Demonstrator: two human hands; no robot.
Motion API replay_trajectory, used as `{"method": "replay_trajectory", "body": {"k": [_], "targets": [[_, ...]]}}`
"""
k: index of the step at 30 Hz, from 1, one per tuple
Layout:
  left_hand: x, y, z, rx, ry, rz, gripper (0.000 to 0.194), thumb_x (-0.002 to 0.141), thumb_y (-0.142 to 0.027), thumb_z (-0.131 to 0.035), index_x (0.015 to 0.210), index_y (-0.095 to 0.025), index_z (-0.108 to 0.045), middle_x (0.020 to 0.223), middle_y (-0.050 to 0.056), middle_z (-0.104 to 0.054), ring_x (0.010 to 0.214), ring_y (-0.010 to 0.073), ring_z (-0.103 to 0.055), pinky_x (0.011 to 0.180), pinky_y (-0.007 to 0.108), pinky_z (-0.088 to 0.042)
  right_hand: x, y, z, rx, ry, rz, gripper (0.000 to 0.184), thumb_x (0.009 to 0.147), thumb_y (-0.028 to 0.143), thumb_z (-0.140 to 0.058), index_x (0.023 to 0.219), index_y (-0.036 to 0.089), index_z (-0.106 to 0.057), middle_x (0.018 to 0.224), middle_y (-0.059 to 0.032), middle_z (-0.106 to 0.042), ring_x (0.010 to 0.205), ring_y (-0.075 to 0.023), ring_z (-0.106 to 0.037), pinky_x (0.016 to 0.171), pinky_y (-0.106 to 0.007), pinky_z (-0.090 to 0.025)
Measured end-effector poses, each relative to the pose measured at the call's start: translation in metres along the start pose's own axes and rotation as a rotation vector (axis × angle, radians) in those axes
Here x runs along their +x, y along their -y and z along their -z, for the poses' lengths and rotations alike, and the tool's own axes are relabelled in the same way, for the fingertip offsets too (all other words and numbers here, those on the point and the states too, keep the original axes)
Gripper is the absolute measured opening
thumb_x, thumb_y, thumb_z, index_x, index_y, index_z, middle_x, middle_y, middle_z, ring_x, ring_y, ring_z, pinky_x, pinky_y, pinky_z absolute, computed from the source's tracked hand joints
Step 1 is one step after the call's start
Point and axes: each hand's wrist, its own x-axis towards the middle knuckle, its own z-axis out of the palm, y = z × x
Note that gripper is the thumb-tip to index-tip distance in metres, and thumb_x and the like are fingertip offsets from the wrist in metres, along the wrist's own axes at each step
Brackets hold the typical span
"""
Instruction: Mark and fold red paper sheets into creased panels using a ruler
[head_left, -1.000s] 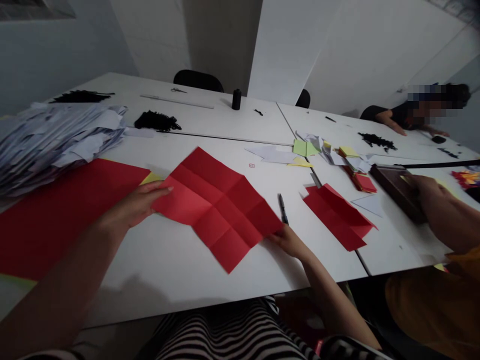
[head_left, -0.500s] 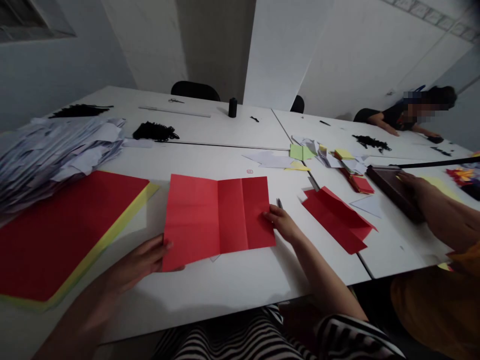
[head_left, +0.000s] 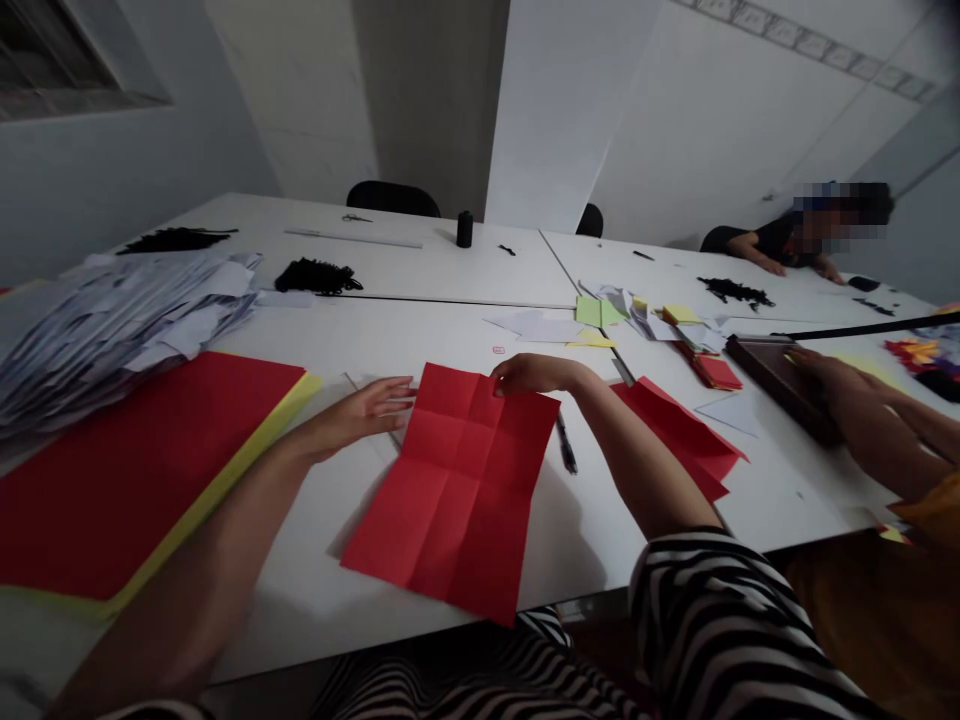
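A creased sheet of red paper (head_left: 465, 480) is in front of me, its near corner reaching the table's front edge. My right hand (head_left: 529, 373) pinches its far edge. Close by its upper left side, my left hand (head_left: 375, 408) has its fingers stretched out and apart; no grip on the paper shows. A dark pen (head_left: 566, 445) lies to the right of the sheet. Farther right rests another folded red paper (head_left: 675, 435), partly behind my right forearm. On the left lies a stack of large red and yellow sheets (head_left: 172, 450).
A heap of white papers (head_left: 142, 330) stands at the left. Black cord bundles (head_left: 315, 276), a black spool (head_left: 465, 230) and small coloured papers (head_left: 600, 310) are farther back. At right, a co-worker's hand (head_left: 840, 390) rests on a brown box (head_left: 784, 385). Another person (head_left: 795, 245) sits beyond.
The red sheet has turned from lying crosswise to lengthwise and opened out, showing more creases. My right hand moved to its far edge; my left hand let go and moved up beside it.
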Motion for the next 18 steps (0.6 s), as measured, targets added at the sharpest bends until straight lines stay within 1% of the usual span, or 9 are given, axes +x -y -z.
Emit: {"method": "replay_trajectory", "body": {"k": [2, 4, 6, 8, 11, 13, 16, 17, 18], "targets": [[0.013, 0.005, -0.011, -0.026, 0.086, 0.006, 0.072, 0.078, -0.037, -0.072, 0.141, -0.026, -0.039, 0.144, 0.013, -0.046, 0.129, 0.0262, -0.048, 0.102, 0.039, -0.045, 0.004, 0.008, -0.002, -0.003, 0.001, -0.003, 0.017, 0.082, 0.029, -0.063, 0.097, 0.026, -0.070, 0.100, -0.0002, -0.070, 0.096, -0.0204, -0.061, 0.087, -0.033, -0.042], [0.022, 0.013, -0.019, -0.061, 0.144, 0.022, 0.063, 0.078, -0.037, -0.071, 0.135, -0.021, -0.048, 0.135, 0.014, -0.055, 0.123, 0.0261, -0.054, 0.101, 0.040, -0.045, 0.002, 0.012, -0.006, 0.007, -0.017, -0.016, 0.019, 0.083, 0.029, -0.064, 0.100, 0.027, -0.071, 0.101, -0.0001, -0.071, 0.100, -0.0211, -0.061, 0.092, -0.034, -0.041], [0.025, 0.021, -0.022, -0.084, 0.166, 0.063, 0.054, 0.078, -0.039, -0.071, 0.125, -0.017, -0.057, 0.124, 0.014, -0.063, 0.114, 0.0265, -0.060, 0.099, 0.041, -0.046, -0.003, 0.012, -0.009, 0.044, -0.022, 0.001, 0.020, 0.085, 0.033, -0.064, 0.103, 0.028, -0.071, 0.105, 0.0003, -0.070, 0.103, -0.0215, -0.060, 0.095, -0.036, -0.040], [0.024, 0.028, -0.022, -0.104, 0.165, 0.105, 0.046, 0.078, -0.040, -0.071, 0.116, -0.016, -0.064, 0.115, 0.013, -0.068, 0.107, 0.0270, -0.064, 0.097, 0.043, -0.047, -0.011, 0.007, -0.013, 0.141, 0.017, 0.063, 0.025, 0.088, 0.044, -0.061, 0.105, 0.028, -0.070, 0.111, 0.0000, -0.068, 0.106, -0.0212, -0.059, 0.097, -0.036, -0.041], [0.017, 0.035, -0.019, -0.148, 0.174, 0.135, 0.037, 0.077, -0.040, -0.071, 0.106, -0.016, -0.069, 0.110, 0.012, -0.070, 0.104, 0.0267, -0.065, 0.096, 0.043, -0.047, -0.021, -0.006, -0.021, 0.409, 0.084, 0.123, 0.046, 0.091, 0.060, -0.048, 0.109, 0.024, -0.069, 0.110, -0.0039, -0.068, 0.101, -0.0195, -0.061, 0.089, -0.034, -0.047], [0.013, 0.039, -0.018, -0.172, 0.158, 0.166, 0.033, 0.077, -0.039, -0.072, 0.103, -0.018, -0.070, 0.110, 0.010, -0.070, 0.105, 0.0257, -0.065, 0.096, 0.041, -0.048, -0.025, -0.015, -0.032, 0.591, 0.092, 0.087, 0.054, 0.090, 0.066, -0.045, 0.111, 0.021, -0.068, 0.107, -0.0064, -0.068, 0.095, -0.0185, -0.063, 0.080, -0.032, -0.051], [0.007, 0.040, -0.019, -0.137, 0.080, 0.198, 0.033, 0.074, -0.040, -0.074, 0.103, -0.023, -0.070, 0.112, 0.007, -0.070, 0.109, 0.0245, -0.063, 0.094, 0.038, -0.048, -0.028, -0.021, -0.055, 0.743, 0.154, 0.011, 0.055, 0.087, 0.067, -0.051, 0.111, 0.021, -0.068, 0.106, -0.0077, -0.069, 0.093, -0.0183, -0.064, 0.073, -0.028, -0.053], [0.006, 0.039, -0.020, -0.116, 0.077, 0.182, 0.033, 0.074, -0.040, -0.074, 0.103, -0.024, -0.070, 0.114, 0.007, -0.069, 0.111, 0.0242, -0.062, 0.095, 0.037, -0.048, -0.029, -0.021, -0.063, 0.768, 0.189, -0.012, 0.055, 0.086, 0.067, -0.051, 0.109, 0.021, -0.069, 0.105, -0.0079, -0.069, 0.091, -0.0185, -0.064, 0.072, -0.028, -0.053], [0.004, 0.037, -0.021, -0.105, 0.099, 0.146, 0.032, 0.075, -0.042, -0.073, 0.103, -0.026, -0.071, 0.116, 0.006, -0.068, 0.112, 0.0242, -0.061, 0.096, 0.038, -0.047, -0.031, -0.019, -0.070, 0.785, 0.216, -0.035, 0.055, 0.086, 0.068, -0.051, 0.108, 0.021, -0.069, 0.104, -0.0080, -0.069, 0.090, -0.0185, -0.065, 0.072, -0.028, -0.053]]}}
